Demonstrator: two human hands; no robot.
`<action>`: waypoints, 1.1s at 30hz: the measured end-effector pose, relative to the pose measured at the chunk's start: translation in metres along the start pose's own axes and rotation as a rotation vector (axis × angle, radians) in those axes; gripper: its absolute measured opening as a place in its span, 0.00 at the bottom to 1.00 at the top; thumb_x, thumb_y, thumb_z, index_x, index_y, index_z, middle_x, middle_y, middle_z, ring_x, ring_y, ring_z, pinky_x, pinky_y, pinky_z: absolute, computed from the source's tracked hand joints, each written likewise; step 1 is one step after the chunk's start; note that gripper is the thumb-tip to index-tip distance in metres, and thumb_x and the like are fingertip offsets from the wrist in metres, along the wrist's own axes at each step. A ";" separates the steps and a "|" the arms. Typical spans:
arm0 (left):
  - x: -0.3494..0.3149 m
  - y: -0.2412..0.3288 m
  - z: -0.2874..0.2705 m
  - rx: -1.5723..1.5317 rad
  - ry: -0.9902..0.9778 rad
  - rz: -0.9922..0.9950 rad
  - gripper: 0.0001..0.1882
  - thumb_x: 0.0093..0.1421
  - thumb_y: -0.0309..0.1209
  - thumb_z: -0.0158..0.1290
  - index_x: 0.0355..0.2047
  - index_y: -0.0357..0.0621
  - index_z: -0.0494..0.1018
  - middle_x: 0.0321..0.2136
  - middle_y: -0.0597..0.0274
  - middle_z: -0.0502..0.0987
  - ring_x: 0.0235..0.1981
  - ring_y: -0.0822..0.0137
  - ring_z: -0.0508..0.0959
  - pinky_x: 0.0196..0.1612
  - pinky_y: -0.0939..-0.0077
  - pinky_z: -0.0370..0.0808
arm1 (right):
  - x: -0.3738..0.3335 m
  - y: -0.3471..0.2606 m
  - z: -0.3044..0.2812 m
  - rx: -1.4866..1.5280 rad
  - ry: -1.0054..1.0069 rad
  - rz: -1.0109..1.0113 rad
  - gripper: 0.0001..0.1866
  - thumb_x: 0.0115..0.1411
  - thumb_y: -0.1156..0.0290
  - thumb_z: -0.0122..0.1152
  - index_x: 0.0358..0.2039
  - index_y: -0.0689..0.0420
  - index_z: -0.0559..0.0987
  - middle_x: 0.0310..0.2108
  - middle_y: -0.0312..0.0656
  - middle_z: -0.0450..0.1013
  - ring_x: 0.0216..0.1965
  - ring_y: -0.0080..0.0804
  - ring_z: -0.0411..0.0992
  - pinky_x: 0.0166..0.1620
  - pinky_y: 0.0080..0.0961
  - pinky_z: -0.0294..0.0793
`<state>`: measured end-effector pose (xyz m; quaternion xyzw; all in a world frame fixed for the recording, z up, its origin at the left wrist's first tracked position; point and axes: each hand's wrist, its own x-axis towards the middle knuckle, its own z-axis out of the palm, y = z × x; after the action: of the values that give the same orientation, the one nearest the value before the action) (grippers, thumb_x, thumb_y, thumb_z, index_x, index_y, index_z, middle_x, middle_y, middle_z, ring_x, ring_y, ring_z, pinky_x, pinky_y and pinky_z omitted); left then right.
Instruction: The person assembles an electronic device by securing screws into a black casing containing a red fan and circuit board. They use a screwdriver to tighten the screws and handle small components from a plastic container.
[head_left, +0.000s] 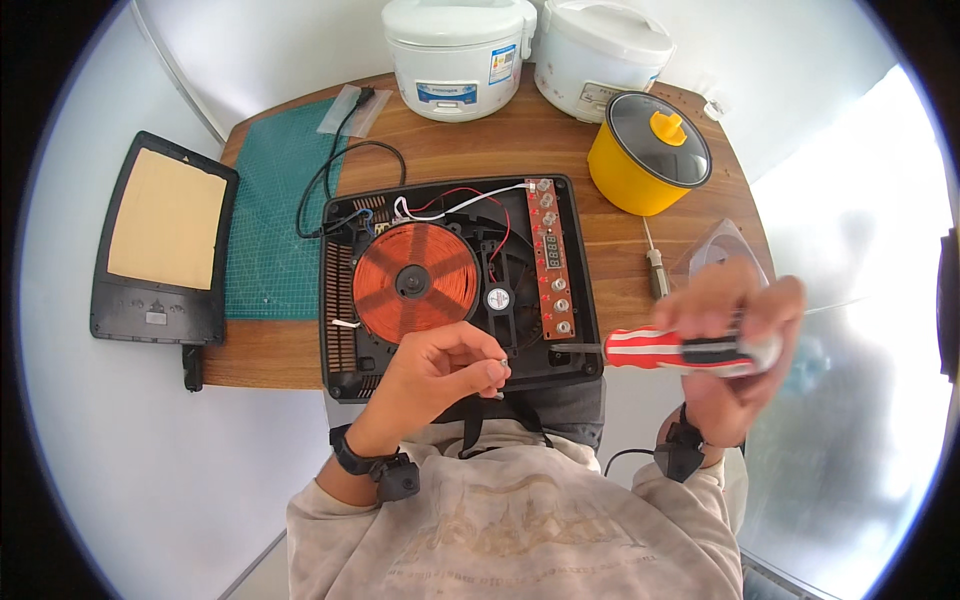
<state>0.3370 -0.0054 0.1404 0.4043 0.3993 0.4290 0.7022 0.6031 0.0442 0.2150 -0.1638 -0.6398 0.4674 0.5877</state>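
An opened induction cooker base lies at the table's near edge, its copper coil exposed. Along its right side runs a reddish control board with several round buttons and a display. My left hand is over the base's near edge, thumb and fingers pinched together; a tiny shiny bit shows at the fingertips, too small to name. In my right hand, slightly blurred, is a screwdriver with a red, white and black handle. Its shaft points left over the base's lower right corner, below the board.
At left, a black cover panel with a tan sheet overlaps a green cutting mat. A black power cord loops behind the base. Two white rice cookers and a yellow pot stand behind; another screwdriver lies right.
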 end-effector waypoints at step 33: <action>-0.006 -0.011 -0.013 -0.071 0.203 0.212 0.10 0.60 0.14 0.57 0.34 0.42 0.71 0.38 0.51 0.82 0.39 0.64 0.85 0.36 0.75 0.85 | -0.013 0.016 -0.004 -0.222 0.193 0.326 0.29 0.64 0.54 0.66 0.52 0.61 0.66 0.42 0.48 0.77 0.37 0.27 0.79 0.41 0.27 0.82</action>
<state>0.3267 -0.0115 0.1267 0.3737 0.4081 0.5532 0.6227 0.6049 0.0437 0.1941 -0.3728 -0.5931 0.4653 0.5411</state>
